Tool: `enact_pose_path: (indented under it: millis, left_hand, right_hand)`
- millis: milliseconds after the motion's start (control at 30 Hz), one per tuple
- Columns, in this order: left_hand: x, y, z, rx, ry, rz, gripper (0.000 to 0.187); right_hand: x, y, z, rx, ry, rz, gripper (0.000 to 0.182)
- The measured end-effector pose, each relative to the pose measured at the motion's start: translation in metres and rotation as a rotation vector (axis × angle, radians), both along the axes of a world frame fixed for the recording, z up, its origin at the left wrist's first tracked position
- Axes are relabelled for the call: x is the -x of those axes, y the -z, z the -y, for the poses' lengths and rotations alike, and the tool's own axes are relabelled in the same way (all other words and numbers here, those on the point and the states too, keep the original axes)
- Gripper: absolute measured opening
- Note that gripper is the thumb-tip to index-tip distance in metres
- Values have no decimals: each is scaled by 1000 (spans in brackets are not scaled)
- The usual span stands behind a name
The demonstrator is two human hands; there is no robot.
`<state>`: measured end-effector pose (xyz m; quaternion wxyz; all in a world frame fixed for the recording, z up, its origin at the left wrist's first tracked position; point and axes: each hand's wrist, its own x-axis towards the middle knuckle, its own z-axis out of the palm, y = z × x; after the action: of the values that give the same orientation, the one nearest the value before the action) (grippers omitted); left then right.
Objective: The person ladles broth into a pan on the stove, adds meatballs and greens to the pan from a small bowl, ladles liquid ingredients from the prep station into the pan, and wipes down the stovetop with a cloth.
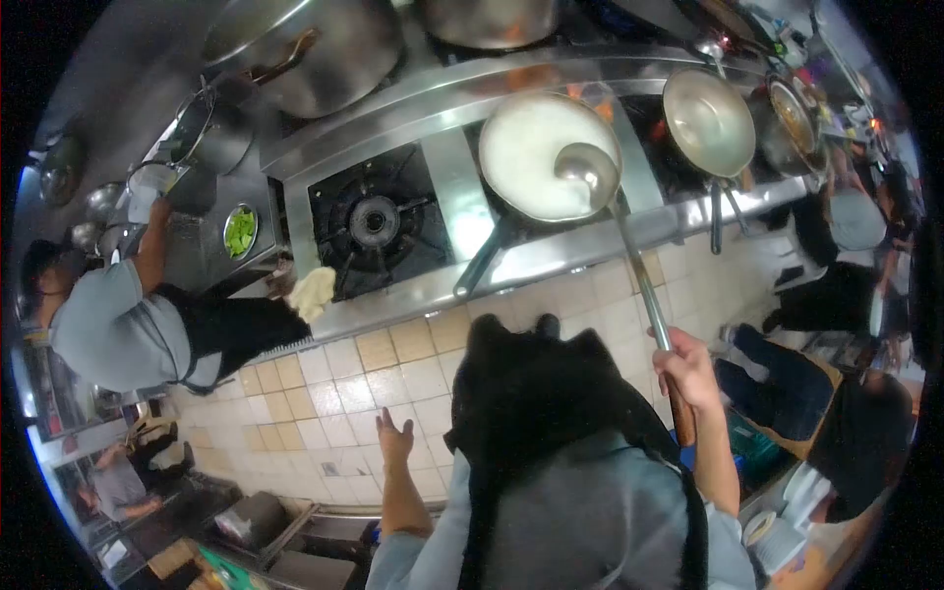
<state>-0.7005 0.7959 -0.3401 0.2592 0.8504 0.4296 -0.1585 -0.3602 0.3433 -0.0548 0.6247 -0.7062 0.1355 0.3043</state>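
Note:
My right hand (690,372) is wrapped around the handle of a long metal ladle (641,267). The ladle's bowl rests in the right part of a frying pan (476,267) on the stove. A white, milky liquid (521,147) fills that pan, and its dark handle points toward me. My left hand (395,433) hangs free at my side over the tiled floor, fingers apart, with nothing in it.
Left of the pan is an unlit burner (375,222). A second pan (708,123) sits to the right, and a large pot (334,59) stands behind. A co-worker (123,324) is at the left counter near a dish of green leaves (240,231). More people stand at right.

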Motion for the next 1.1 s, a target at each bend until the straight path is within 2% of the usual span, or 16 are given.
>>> enact_pose_path:
  millis: [133,267,367,433,533,633,700,767,800,833,933,967,1033,1100]
  left_hand:
    - [4,-19,30,14,-15,47,80]
    - [9,-52,60,-5,-105,50,79]
    - [36,-52,78,-35,-96,58,77]
    - [36,-69,87,8,-159,25,76]
    - [37,-61,83,-4,-194,-21,74]
    - [24,-62,60,86,-170,-40,68]
    - [4,-75,30,371,-417,19,59]
    - [-4,-66,-17,3,-312,391,48]
    - [-21,-85,-53,-216,-216,438,46]
    - [-44,-118,-92,-432,-117,477,44]
    - [-107,-228,-219,-717,-16,681,50]
    - [-122,-254,-264,-879,76,689,52]
    - [-147,-307,-341,-1078,112,657,58]
    - [-169,-350,-405,-1277,168,613,57]
  right_hand:
    - [-10,-7,15,-73,-82,-51,37]
    - [-14,-14,26,-163,-39,-90,39]
    - [-16,-19,23,-187,3,-15,45]
    - [-22,-4,25,-280,-40,42,48]
    - [-24,-5,11,-347,-88,39,48]
    - [-26,-16,-22,-357,-131,21,48]
    - [-25,-24,-55,-354,-200,0,49]
    - [-27,-23,-93,-386,-241,-18,48]
    - [-27,-22,-116,-417,-264,-36,47]
    - [-27,-20,-141,-413,-279,-36,47]
    - [-21,-23,-229,-530,-272,-142,45]
    - [-16,-25,-262,-514,-276,-142,45]
    - [-10,-24,-326,-594,-297,-185,43]
    - [-9,-32,-390,-511,-329,-170,43]
